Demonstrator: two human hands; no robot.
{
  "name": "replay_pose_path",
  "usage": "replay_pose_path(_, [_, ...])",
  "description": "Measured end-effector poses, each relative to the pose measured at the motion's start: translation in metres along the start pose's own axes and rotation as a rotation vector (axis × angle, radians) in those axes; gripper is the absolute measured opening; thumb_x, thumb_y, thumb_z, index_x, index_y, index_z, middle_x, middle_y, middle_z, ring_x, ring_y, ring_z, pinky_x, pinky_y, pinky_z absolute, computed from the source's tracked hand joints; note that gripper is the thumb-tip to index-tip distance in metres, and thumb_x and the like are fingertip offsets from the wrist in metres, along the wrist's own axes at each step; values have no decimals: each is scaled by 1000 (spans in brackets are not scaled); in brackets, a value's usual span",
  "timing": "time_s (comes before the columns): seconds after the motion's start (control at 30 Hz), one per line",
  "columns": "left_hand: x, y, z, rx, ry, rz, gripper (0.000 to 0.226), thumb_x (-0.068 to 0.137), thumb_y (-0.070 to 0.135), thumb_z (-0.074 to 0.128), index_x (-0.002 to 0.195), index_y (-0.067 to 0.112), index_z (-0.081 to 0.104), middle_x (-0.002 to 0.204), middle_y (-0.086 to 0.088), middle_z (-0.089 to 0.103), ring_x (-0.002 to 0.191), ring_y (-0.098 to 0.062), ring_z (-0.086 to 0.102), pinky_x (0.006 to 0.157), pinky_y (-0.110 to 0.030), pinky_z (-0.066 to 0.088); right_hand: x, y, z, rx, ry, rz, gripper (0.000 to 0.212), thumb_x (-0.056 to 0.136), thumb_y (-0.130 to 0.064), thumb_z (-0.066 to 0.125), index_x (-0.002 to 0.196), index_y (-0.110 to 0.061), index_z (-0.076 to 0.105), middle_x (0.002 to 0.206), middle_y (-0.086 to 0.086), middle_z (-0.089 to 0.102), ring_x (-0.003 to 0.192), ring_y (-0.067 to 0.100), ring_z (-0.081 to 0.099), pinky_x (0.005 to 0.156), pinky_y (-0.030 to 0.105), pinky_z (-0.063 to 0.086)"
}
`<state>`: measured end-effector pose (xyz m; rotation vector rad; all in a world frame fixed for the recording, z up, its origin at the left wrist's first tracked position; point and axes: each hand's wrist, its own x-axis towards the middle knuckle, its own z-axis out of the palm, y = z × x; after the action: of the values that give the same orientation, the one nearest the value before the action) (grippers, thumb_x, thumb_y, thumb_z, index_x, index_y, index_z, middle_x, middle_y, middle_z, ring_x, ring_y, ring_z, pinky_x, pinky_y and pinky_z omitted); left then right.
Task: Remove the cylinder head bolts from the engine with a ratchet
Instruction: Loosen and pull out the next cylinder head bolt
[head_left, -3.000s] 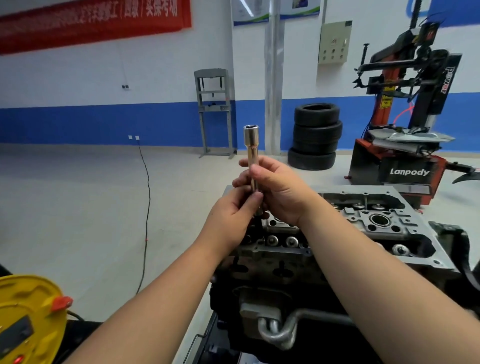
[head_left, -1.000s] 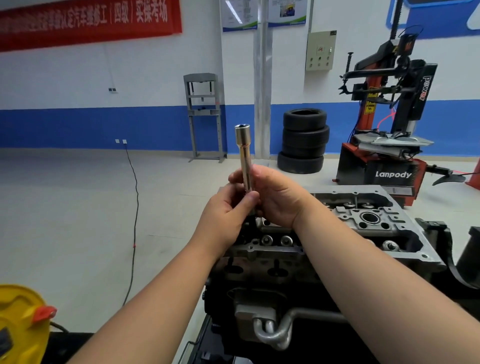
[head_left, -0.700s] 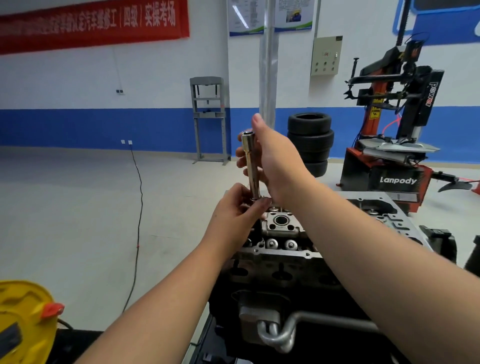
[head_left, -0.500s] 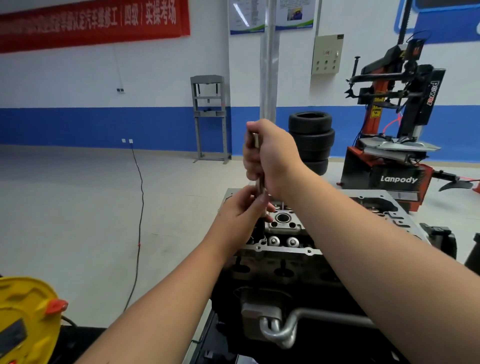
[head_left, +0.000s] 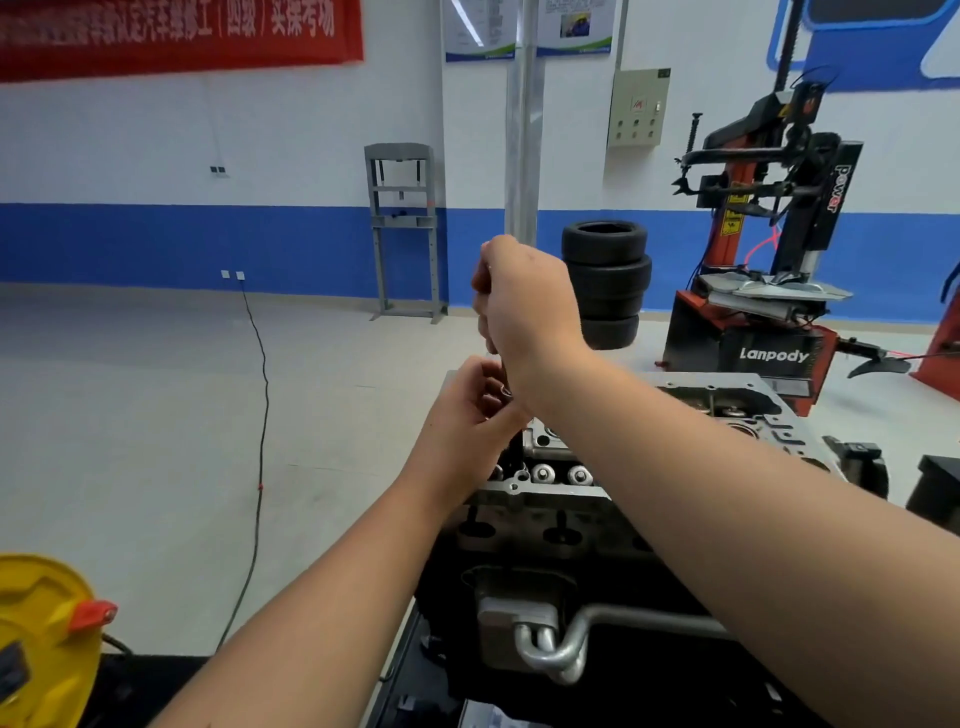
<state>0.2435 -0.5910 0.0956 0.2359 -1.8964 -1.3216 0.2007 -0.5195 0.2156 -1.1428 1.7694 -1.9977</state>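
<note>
The right hand (head_left: 530, 306) is closed over the metal tool, so nearly all of the shaft is hidden. Only a sliver (head_left: 505, 387) shows below it, by the left hand (head_left: 470, 415). The right forearm covers much of the cylinder head (head_left: 550, 480); no bolts can be made out there. The yellow reel (head_left: 41, 639) left of the engine is cut off by the frame edge.

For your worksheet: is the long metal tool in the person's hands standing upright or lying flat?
Upright. The right hand grips the long metal tool's top, directly above the left hand pinching its lower end over the grey cylinder head.
</note>
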Motion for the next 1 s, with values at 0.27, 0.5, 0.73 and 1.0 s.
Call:
replay_pose_path(0.27, [-3,5,1,2,-32,-38,18,95,44,54,98,33,69,92,9,75,87,-12,75,91,-49,59,14,-3,-21,185,-242,189,29,97,-26,50,69,-18,43,54,-2,34,49,15,27,53,31,28])
replay_pose_path(0.5, [2,5,0,-8,51,-28,18,67,52,71,77,40,60,71,8,67,62,-18,57,57,-34,50,3,-2,6,5,93,44,21,93,-18,47,81,-2,53,76,9,43,71,24,37,67,41,33])
replay_pose_path(0.73, [-5,6,2,5,-88,-36,22,91,55,51,95,43,69,96,14,74,87,-14,76,90,-45,57,14,-1,-27,270,-388,208,41,96,-31,50,59,-19,40,50,-4,26,47,14,19,51,29,18])
replay_pose_path(1.0, [-1,8,0,60,63,12,12,63,49,63,68,39,57,61,19,57,56,1,47,53,-12,38,-9,-2,6,-84,41,-15,17,94,-19,50,88,-5,56,74,4,51,67,17,44,62,35,41])
